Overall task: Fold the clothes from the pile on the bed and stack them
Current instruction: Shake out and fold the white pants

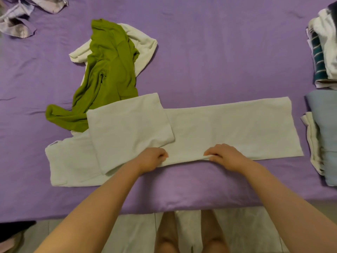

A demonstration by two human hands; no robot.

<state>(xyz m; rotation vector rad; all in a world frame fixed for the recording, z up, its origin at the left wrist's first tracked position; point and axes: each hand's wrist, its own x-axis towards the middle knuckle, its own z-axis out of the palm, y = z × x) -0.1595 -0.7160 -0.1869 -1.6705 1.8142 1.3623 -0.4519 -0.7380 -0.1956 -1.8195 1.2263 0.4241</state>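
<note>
- Head view: the left hand [152, 158] curls its fingers onto the near edge of the white garment [228, 128], pinching the cloth where the folded-over flap ends.
- The right hand [223, 156] grips the same near edge just to the right, fingers bent and a small ridge of fabric gathered under them.
- The white garment lies flat along the near side of the bed [200, 52], stretched left to right; its left part is doubled over into a squarish flap, its right part is a single long panel.
- No brand, label or writing can be read on any cloth.
- A green garment [109, 70] lies crumpled beyond the flap, its lower end touching the white garment, and rests on another white piece [144, 44].
- At the right edge of the bed sit two folded stacks, a striped stack [322, 52] farther off and a blue stack [324, 134] nearer; how many pieces each holds is hard to tell.
- Loose pale clothes [18, 19] lie at the far left corner.
- Bare purple sheet lies open beyond the long panel.
</note>
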